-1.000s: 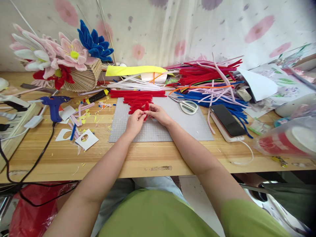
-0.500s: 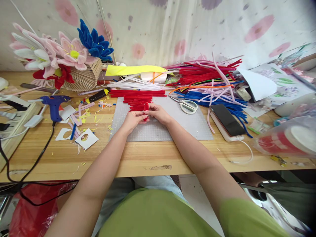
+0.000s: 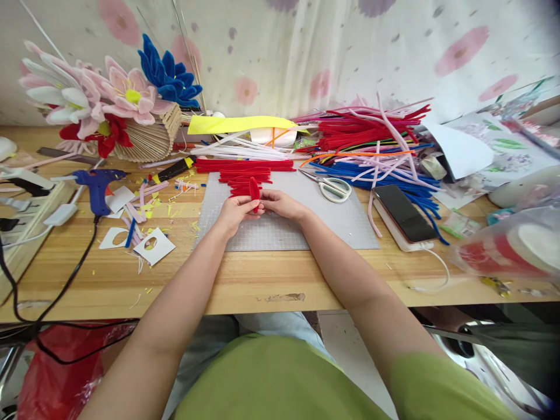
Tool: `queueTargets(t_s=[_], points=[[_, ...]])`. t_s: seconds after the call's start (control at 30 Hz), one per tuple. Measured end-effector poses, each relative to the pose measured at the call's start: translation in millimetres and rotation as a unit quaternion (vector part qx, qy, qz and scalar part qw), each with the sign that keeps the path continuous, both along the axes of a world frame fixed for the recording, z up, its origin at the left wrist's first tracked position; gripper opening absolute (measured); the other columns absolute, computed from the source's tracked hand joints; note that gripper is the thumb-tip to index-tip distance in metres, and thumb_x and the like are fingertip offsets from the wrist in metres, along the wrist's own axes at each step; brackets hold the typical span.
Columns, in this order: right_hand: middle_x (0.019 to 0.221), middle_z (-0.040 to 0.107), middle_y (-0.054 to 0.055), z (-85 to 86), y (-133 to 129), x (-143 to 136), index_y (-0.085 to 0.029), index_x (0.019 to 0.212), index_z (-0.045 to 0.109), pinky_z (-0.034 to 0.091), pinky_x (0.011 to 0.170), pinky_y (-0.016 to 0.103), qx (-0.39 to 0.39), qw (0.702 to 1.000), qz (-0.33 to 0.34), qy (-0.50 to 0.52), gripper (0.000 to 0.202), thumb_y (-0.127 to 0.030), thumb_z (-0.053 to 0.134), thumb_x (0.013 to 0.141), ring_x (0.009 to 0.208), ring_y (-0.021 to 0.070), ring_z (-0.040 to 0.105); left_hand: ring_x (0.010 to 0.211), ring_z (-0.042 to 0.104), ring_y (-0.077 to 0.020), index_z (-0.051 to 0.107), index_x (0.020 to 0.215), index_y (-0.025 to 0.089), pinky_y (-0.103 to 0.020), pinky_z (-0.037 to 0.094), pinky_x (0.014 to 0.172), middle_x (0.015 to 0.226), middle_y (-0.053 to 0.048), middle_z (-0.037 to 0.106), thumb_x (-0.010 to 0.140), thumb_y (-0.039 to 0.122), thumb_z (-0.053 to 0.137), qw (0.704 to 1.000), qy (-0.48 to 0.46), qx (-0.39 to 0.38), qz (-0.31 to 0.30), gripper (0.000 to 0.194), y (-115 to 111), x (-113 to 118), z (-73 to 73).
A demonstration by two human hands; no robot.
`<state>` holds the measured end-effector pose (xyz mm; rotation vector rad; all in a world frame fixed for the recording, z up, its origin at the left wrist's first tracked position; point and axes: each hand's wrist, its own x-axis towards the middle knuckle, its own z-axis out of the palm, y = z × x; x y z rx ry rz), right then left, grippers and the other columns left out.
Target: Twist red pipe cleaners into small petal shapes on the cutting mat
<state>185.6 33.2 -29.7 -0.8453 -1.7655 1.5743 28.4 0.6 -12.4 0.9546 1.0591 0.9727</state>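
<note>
Red pipe-cleaner petal has shifted slightly left since the last frame, now rising above the fingers: narrow, fuzzy, pointed oval, over the cutting mat's left half. I see left hand pinching its base; right hand curled, fingertips close by, can't tell if gripping. Far left, fan-sided basket with plush flowers; right, clear bag holding red-and-white cup.
</note>
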Motion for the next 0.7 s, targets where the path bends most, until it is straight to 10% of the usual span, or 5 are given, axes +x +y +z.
queueTargets(t_s=[0.7], points=[[0.067,0.050,0.000,1.3,-5,-12,-0.017,0.065,0.048,0.037,0.064,0.026,0.194,0.959,-0.154,-0.140,0.009,-0.022,0.051,0.072,0.063,0.0106,0.043,0.064,0.064,-0.0156,0.058,0.072,0.018,-0.029,0.051,0.064,0.072,-0.003,0.066,0.076,0.020,0.055,0.962,0.211,0.157,0.078,0.006,5,1,-23.1]])
